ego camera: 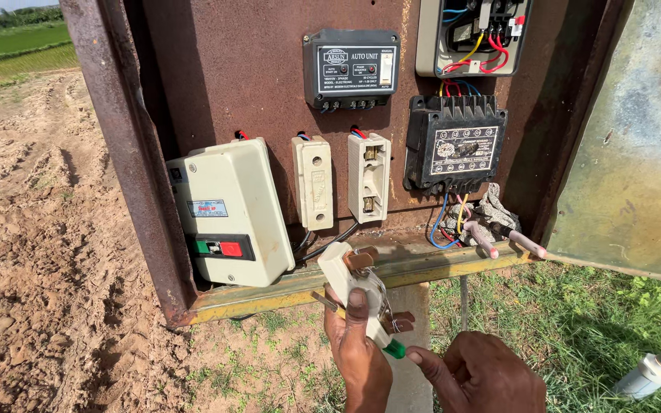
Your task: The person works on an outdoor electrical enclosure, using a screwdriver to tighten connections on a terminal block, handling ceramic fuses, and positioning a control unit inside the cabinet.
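My left hand (pixel 359 356) grips a cream ceramic fuse carrier (pixel 350 279) with copper contacts and thin wire on it, held below the open rusty electrical box (pixel 239 84). My right hand (pixel 480 375) holds a green-handled screwdriver (pixel 394 349) whose tip is at the carrier's lower contact. On the box's back panel an open fuse base (pixel 368 177) with bare contacts sits beside a closed cream fuse unit (pixel 313 182).
A cream starter (pixel 231 214) with green and red buttons is mounted at the left. Black control units (pixel 351 67) (pixel 455 141) and coloured wires fill the upper right. Pink-handled tools (pixel 503 239) and a rag lie on the box's yellow bottom rail. The door (pixel 636 153) stands open right; a white pipe (pixel 656 371) lies in grass.
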